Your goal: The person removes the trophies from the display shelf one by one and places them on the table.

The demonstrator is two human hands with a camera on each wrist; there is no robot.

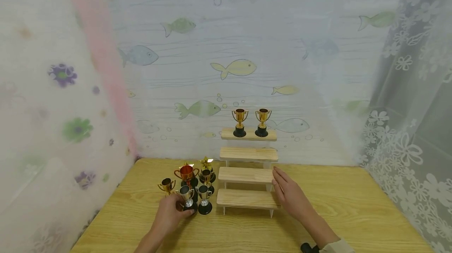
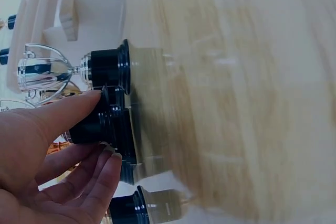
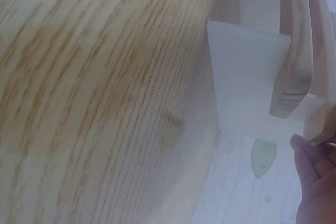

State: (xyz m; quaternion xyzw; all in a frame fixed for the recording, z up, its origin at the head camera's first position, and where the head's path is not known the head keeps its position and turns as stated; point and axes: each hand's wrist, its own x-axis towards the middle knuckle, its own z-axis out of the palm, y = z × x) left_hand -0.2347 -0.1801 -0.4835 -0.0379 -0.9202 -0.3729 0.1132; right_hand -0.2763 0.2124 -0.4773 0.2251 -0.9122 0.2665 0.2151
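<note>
My left hand point(image 1: 167, 214) pinches the black base of a silver trophy cup point(image 1: 186, 193) between thumb and fingers, and that base point(image 2: 90, 128) stands close to the table in the left wrist view. Just right of it is a second silver trophy cup point(image 1: 204, 195), upright. Behind them are a red-orange trophy cup point(image 1: 187, 173), gold cups point(image 1: 206, 177) and a star trophy point(image 1: 206, 162). My right hand point(image 1: 292, 196), fingers straight, rests against the right side of a four-step wooden display stand point(image 1: 247, 174). Two gold cups point(image 1: 239, 119) stand on its top step.
Another gold cup point(image 1: 166, 185) stands at the left of the group. The stand has white side supports point(image 3: 249, 72). A fish-patterned curtain point(image 1: 197, 68) hangs behind the wooden table point(image 1: 335, 198). A dark object point(image 1: 308, 248) lies near my right wrist.
</note>
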